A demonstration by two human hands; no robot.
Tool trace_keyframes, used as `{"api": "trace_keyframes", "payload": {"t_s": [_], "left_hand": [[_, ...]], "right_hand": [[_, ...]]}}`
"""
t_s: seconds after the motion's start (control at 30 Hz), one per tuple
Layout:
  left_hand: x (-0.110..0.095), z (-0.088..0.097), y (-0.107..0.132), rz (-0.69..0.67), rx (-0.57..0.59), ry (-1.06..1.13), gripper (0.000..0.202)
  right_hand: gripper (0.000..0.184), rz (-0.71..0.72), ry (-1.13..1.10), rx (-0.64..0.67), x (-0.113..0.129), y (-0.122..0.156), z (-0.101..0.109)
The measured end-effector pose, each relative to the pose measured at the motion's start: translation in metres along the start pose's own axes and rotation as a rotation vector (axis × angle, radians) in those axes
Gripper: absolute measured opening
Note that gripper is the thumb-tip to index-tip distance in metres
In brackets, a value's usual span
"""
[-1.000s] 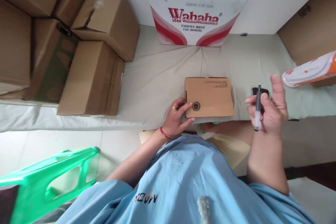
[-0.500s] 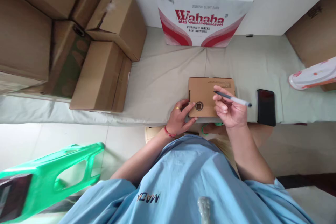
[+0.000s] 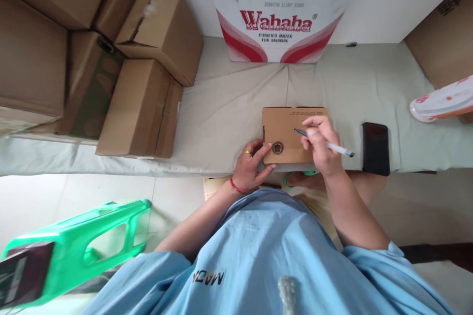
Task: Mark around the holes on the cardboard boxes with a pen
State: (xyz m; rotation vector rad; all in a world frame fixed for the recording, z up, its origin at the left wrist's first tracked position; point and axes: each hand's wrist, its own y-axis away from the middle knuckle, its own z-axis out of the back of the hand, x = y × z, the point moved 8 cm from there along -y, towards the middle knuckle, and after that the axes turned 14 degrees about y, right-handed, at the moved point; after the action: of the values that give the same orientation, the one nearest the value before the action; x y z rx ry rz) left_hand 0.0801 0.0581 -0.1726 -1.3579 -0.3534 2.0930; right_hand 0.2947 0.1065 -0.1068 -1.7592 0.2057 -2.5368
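Note:
A small flat cardboard box (image 3: 286, 128) with a round hole near its front left corner lies at the front edge of the cloth-covered surface. My left hand (image 3: 251, 165) holds that corner, index finger on top beside the hole and thumb along the front edge. Between the fingers of my right hand (image 3: 325, 145) is a pen (image 3: 342, 149) with a white barrel and dark tip. The tip points left over the box top; whether it touches the cardboard I cannot tell. My right hand covers the box's right part. Small print runs along the far edge.
A black phone (image 3: 376, 149) lies right of the box. Behind stands a white and red Wahaha carton (image 3: 277, 15). Several brown cartons (image 3: 125, 108) are stacked at left. A white patterned object (image 3: 443, 101) lies far right, and a green plastic stool (image 3: 70, 256) is at lower left.
My right hand has turned and shifted slightly left over the box, bringing the pen tip left and a little lower. My left hand stays at the box corner. The view has shifted slightly.

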Motion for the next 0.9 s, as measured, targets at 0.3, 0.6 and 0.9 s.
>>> {"api": "trace_keyframes", "payload": {"t_s": [0.3,0.6,0.9], "left_hand": [[-0.005,0.003,0.0,-0.023,-0.047,-0.027,0.07],[-0.007,0.0,0.0,-0.042,-0.057,-0.049,0.072],[-0.005,-0.002,0.001,-0.034,-0.045,-0.042,0.074]], "right_hand": [[0.013,0.156,0.239,0.145,0.008,0.008,-0.014],[0.007,0.243,0.35,0.295,0.027,0.008,-0.026],[0.008,0.293,0.42,0.313,0.028,0.008,-0.029]]}}
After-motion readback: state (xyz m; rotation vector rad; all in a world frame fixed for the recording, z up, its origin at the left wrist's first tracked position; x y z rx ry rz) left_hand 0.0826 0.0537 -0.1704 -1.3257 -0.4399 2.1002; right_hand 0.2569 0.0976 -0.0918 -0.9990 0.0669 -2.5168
